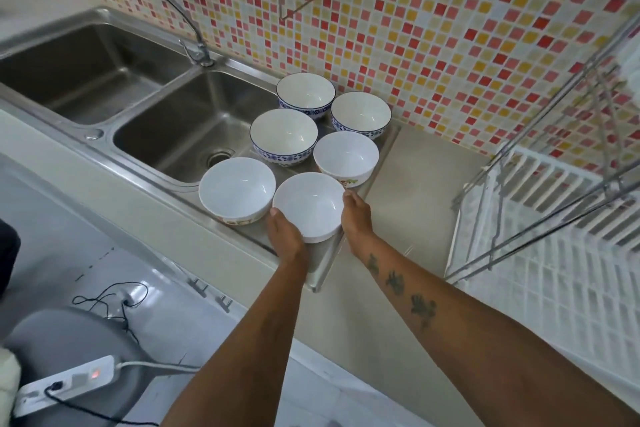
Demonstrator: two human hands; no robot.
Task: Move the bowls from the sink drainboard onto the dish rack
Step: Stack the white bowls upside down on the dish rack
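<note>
Two bare hands close on the nearest bowl at the front edge of the steel sink drainboard, the first of six waiting to go to the dish rack at about 3 o'clock. The left hand cups the bowl's wall at 8 o'clock, thumb at the rim, fingers curled under and out of sight; the right hand presses its 3 o'clock side, fingers together against the wall. Whether the bowl has left the steel cannot be told.

The bowl is plain glossy white, deep and round, empty. A white bowl with a floral band touches it at 9 o'clock, and another sits just beside it at 1 o'clock. Three blue-patterned bowls stand farther back towards the tiled wall.

It looks like glazed ceramic: rigid, moderately heavy, brittle, and probably slick if wet. A two-sided hold low on the wall, below the rim, seems the safest, lifting straight up to avoid knocking its neighbours.
</note>
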